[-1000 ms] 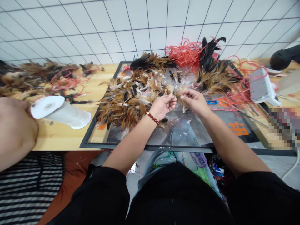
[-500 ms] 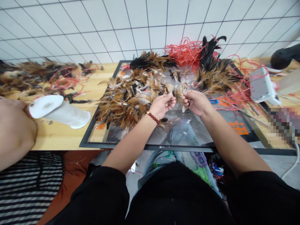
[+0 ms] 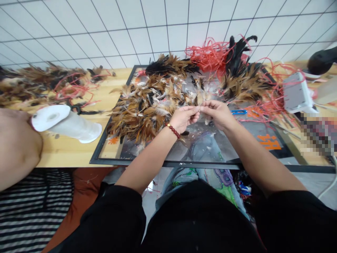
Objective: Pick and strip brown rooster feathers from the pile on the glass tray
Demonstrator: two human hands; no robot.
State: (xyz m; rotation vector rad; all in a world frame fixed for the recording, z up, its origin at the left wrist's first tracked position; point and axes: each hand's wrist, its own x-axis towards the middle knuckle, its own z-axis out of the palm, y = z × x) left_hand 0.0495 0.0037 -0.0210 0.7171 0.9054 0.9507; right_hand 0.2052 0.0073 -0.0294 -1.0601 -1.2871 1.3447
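My left hand (image 3: 185, 117), with a dark red bead bracelet on its wrist, is closed in a pinch at the right side of a heap of brown feathers (image 3: 142, 116). Its fingertips meet those of my right hand (image 3: 217, 113), which is also pinched. Whatever lies between the fingers is too small to make out. Pale, fluffy feathers (image 3: 201, 96) show just behind both hands. Below them is a dark-framed glass panel (image 3: 184, 151). To the right of my right hand lies a blue tool (image 3: 239, 112).
A white spool (image 3: 79, 126) lies at the left, beside another person's bare arm (image 3: 19, 147). More feathers (image 3: 34, 82) lie behind it. Red plastic strips (image 3: 210, 56) and black feathers (image 3: 235, 56) are at the back. A white box (image 3: 297, 93) is at the right.
My hands have come together, and their fingertips now meet. My right hand has moved left. The whole view has shifted slightly.
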